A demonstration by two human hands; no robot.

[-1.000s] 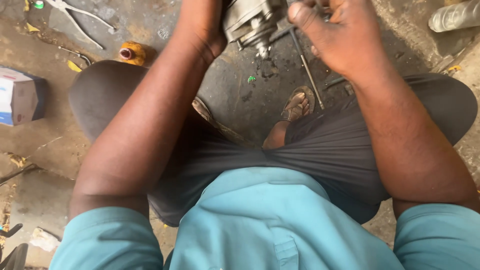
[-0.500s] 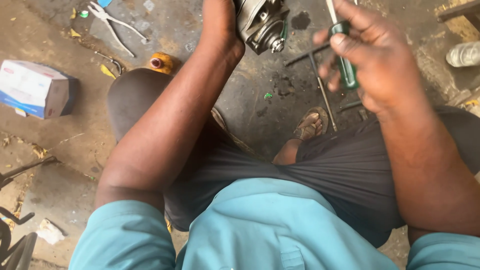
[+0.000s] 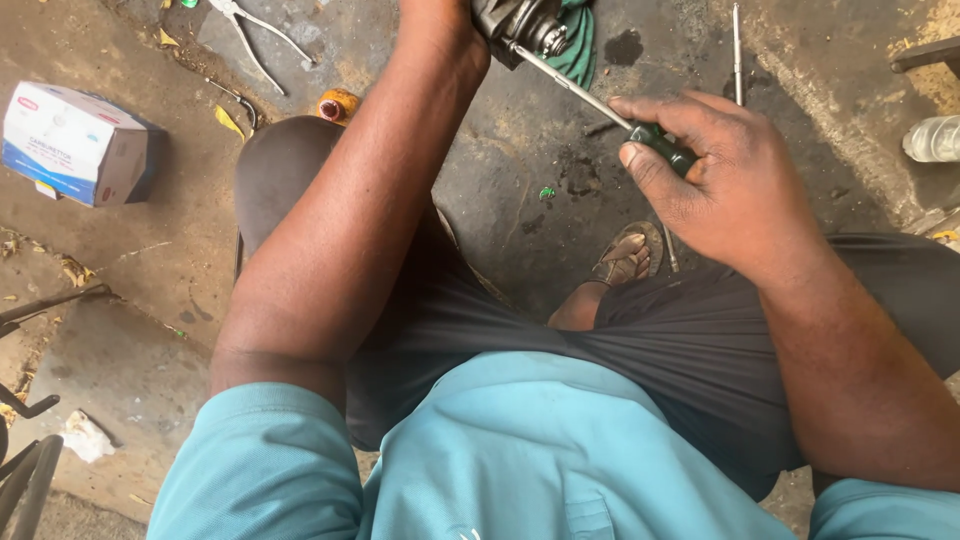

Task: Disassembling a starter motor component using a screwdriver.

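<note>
**Screwdriver set to a metal part, held over the floor**

The right hand (image 3: 735, 195) is clenched round the dark green handle of a screwdriver (image 3: 600, 100). Its thin steel shaft runs from the fist toward 10 o'clock, and the tip meets a grey metal part (image 3: 520, 22) at the top edge of the view. The left hand (image 3: 432, 15) sits at 12 o'clock, right against the part's left side; most of the hand is cut off by the frame, so I cannot tell how it grips. A green cloth (image 3: 578, 45) lies just behind the part.

Both forearms reach out over the person's knees, clad in dark shorts, and a sandalled foot (image 3: 628, 258) rests on the stained concrete floor (image 3: 520, 190) between them.

On the floor at 11 o'clock lie pliers (image 3: 255, 28), with an orange round thing (image 3: 338, 103) near the left knee. A white and blue box (image 3: 78, 143) stands at 9 o'clock, well apart from the hands. A second long tool (image 3: 737, 50) lies at 1 o'clock, and a clear bottle (image 3: 932, 138) at 3 o'clock.
</note>
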